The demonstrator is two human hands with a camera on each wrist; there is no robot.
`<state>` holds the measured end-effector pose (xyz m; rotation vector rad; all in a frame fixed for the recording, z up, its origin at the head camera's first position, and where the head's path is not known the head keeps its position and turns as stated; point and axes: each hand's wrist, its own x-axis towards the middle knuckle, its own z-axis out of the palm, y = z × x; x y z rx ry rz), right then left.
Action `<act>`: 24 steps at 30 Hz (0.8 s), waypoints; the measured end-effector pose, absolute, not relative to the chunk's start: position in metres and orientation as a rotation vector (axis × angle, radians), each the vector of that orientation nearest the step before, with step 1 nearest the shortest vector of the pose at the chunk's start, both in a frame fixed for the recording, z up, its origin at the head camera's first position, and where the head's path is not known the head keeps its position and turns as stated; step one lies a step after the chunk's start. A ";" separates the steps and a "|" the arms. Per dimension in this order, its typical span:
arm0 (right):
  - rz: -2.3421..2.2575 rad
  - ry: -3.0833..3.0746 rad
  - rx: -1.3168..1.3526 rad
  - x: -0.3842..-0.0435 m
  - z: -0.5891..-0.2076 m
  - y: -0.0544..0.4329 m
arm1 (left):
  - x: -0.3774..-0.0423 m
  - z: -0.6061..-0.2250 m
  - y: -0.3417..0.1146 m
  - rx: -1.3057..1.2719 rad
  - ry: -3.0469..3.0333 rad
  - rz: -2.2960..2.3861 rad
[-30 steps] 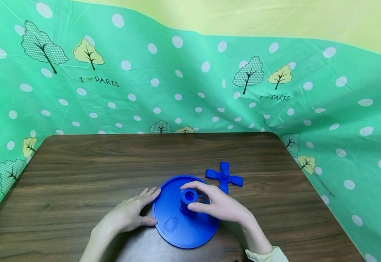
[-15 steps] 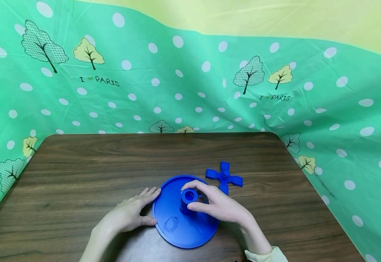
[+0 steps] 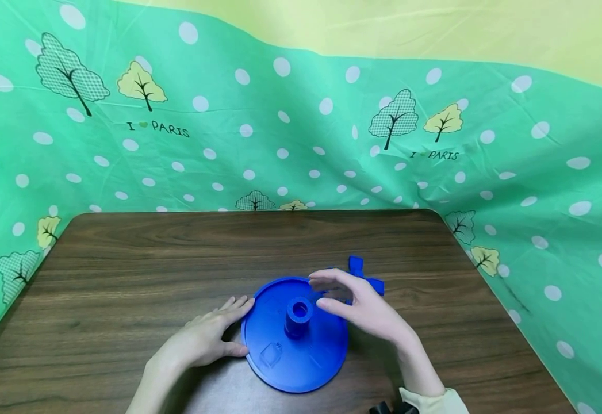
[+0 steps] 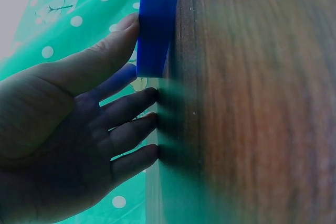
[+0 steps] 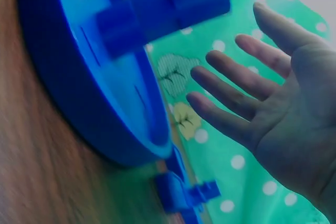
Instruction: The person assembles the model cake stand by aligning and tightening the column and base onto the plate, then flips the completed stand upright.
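Note:
A round blue plate (image 3: 301, 371) with a raised rim lies on the table. From its middle rises an upright blue hollow post (image 3: 297, 326). My left hand (image 3: 199, 340) touches the plate's left rim with thumb and fingers spread; the left wrist view shows the thumb tip against the blue rim (image 4: 156, 35). To the right of the post my right hand (image 3: 363, 305) hovers, holding nothing. Its fingers are extended and apart from the post (image 5: 173, 11) in the right wrist view. Behind this hand lies a blue cross-shaped piece (image 3: 375, 285), partly hidden; its central peg (image 5: 202, 192) shows below the plate.
The dark wood-grain table (image 3: 140, 270) reaches back to a green dotted cloth (image 3: 259, 149) printed with trees, which hangs behind and at both sides. A black object (image 3: 394, 408) sits at the bottom edge near the right sleeve.
My right hand has let go of the post and moved right and slightly back, now covering part of the cross-shaped piece. The left hand and the plate have stayed put.

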<state>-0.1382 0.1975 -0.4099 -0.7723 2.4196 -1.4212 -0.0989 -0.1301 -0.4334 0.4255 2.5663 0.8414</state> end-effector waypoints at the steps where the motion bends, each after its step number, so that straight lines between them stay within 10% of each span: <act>1: -1.423 2.454 -0.753 -0.139 -0.408 0.201 | -0.099 -0.433 -0.130 0.430 2.567 0.842; 24: -1.301 2.906 -0.406 -0.147 -0.415 0.262 | -0.099 -0.432 -0.131 0.432 2.549 0.854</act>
